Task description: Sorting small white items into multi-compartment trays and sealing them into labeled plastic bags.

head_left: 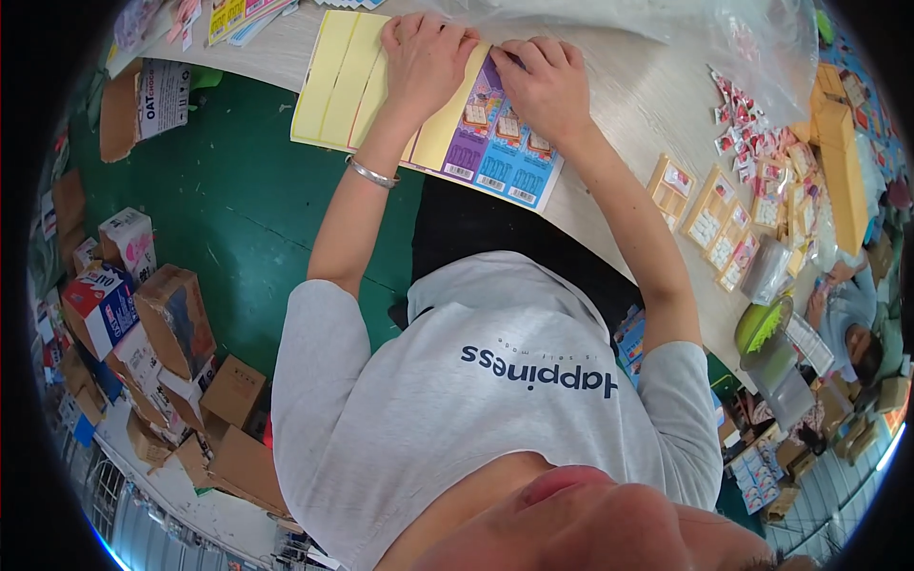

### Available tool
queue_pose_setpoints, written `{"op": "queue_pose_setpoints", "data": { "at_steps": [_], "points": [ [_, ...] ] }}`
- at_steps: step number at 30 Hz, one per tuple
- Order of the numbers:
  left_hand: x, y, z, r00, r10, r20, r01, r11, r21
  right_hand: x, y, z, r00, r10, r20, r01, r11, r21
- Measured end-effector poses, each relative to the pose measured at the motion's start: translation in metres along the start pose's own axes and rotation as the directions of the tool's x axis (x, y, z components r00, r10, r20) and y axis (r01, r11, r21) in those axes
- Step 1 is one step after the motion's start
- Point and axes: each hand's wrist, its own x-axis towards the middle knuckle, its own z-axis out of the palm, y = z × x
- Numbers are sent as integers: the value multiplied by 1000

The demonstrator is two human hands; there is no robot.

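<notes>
My left hand (424,57) lay flat, fingers spread, on the yellow card sheet (333,81) at the table (628,95) edge, while my right hand (547,86) pinched the printed purple-and-blue card (500,157) — thin, light, bendy stock, best held by its edges.

Pale worktable (619,90): printed card sheet (428,119) lies flat under both hands; clear plastic bag (724,38) just beyond right hand; small yellow-backed packets (724,224) scattered further right.
</notes>
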Motion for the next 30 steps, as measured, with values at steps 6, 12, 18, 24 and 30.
{"op": "queue_pose_setpoints", "data": {
  "at_steps": [6,12,18,24,30],
  "points": [
    [16,7,14,994,-13,108,19,998,-52,2,15,2,991,130,13,-130,991,-9],
    [24,-40,32,986,139,-93,-126,984,129,-21,-49,-156,902,-296,316,57,805,591],
    [45,106,-60,891,-70,449,199,948,-247,-113,12,-302,701,326,635,-705,182,685],
    [-11,246,-70,542,522,659,478,454,-752,-199,51,-270,329,820,467,-618,-187,764],
    [-11,269,-4,606,178,775,684,379,-623,-242,68,-222,187,940,284,-645,-100,758]
  ]
}}
